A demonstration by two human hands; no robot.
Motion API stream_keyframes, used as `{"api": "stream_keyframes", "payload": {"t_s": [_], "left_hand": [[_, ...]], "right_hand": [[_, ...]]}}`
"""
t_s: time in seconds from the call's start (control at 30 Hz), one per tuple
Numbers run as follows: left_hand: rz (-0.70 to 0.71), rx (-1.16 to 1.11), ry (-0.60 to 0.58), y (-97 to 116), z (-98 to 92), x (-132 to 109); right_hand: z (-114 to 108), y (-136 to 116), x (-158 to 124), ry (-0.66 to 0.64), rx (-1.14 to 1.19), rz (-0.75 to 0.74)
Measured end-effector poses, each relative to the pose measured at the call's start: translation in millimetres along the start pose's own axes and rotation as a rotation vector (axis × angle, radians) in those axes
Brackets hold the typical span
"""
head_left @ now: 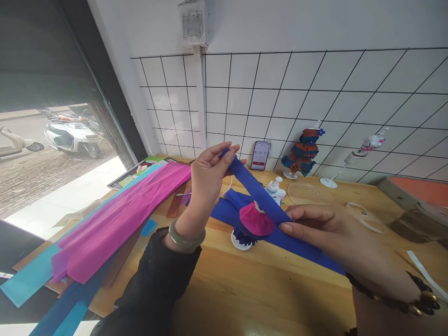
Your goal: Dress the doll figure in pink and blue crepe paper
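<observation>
Above a wooden table, pinching both ends of a blue paper strip tight in left hand and right hand, stretching it flat over a doll.

Head cam looks fwd & down, close over wooden table.
</observation>
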State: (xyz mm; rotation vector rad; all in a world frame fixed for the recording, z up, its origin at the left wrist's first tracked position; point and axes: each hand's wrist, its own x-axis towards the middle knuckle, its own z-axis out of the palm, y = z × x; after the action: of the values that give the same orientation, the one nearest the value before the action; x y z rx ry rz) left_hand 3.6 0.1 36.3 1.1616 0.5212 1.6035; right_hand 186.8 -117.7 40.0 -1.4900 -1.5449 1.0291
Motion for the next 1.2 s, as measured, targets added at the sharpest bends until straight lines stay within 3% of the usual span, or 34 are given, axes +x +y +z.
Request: {"api": "stream_keyframes", "payload": {"t_s": [0.23, 0.57, 0.97, 1.2], "left_hand": [[-0.076, 0.013, -0.043, -9.6, -1.8, 4.3], [-0.173, 0.044, -0.148, -31.3, -0.5, 3.4], [-0.278, 0.095, -0.23, -47.0, 10.3, -4.7], [-0.401, 0.173, -0.463, -53.9, 0.4, -3.1]], "right_hand": [[-0.5, 7.3, 9.3, -0.048, 0.021, 0.112], [3.8, 5.7, 18.5, -0.045, 0.117, 0.129], [6.2, 9.3, 20.6, -0.013, 0.095, 0.036], [5.1, 15.4, 23.0, -0.033, 0.089, 0.025]]}}
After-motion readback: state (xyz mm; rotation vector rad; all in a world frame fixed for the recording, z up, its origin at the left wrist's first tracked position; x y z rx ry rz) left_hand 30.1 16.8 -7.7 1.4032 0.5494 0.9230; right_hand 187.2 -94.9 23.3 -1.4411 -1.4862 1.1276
